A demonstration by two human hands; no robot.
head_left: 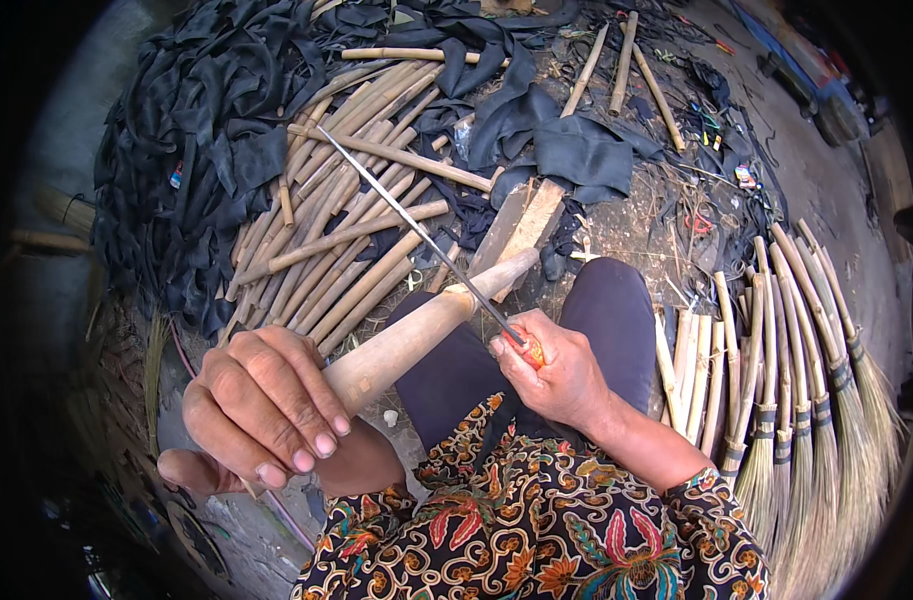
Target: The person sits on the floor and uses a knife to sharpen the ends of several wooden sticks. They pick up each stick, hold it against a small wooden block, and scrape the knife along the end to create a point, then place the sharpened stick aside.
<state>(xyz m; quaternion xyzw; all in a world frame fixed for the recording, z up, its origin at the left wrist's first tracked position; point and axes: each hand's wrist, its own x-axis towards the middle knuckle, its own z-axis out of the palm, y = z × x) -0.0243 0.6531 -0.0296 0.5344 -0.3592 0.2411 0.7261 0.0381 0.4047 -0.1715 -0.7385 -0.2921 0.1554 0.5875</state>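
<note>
My left hand (pixel 264 405) is wrapped around the near part of a pale bamboo stick (pixel 406 345). The stick points away to the right, and its thinner far end is in front of a wooden block (pixel 521 235). In my right hand (pixel 556 370) is the orange-red handle of a long, thin metal tool (pixel 396 212); whether it is a knife or a file I cannot make out. Its shaft crosses over the stick near a joint and slants up to the far left. Whether shaft and stick touch is hard to tell.
Loose bamboo sticks (pixel 351 230) lie piled beyond my left hand. A heap of black rubber strips (pixel 216 150) covers the far left. Several straw brooms (pixel 811 420) lean at the right beside upright bamboo pieces (pixel 691 375). Scraps litter the ground.
</note>
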